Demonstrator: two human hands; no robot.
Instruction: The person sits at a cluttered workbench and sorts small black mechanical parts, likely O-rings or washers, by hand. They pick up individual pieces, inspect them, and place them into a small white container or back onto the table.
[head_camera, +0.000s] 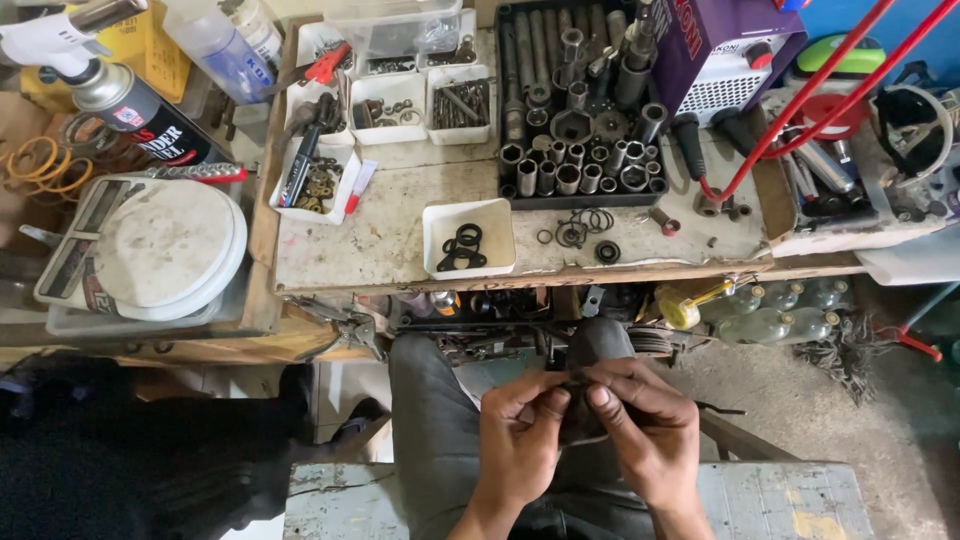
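My left hand (520, 440) and my right hand (645, 430) meet over my lap, fingertips pinched together on a small dark part (578, 385) that is mostly hidden between them. Both hands sit below the front edge of a worn workbench (380, 255). Nearest on the bench is a small white tray of black rubber rings (467, 240), and loose rings and washers (580, 228) lie beside it.
A black tray of sockets (575, 120) stands at the back, with several white trays of small hardware (390, 100) to its left. A round white lid (160, 245) and a spray can (140, 110) are at left. Red hoses (800, 100) cross at right; bottles (780, 310) hang below.
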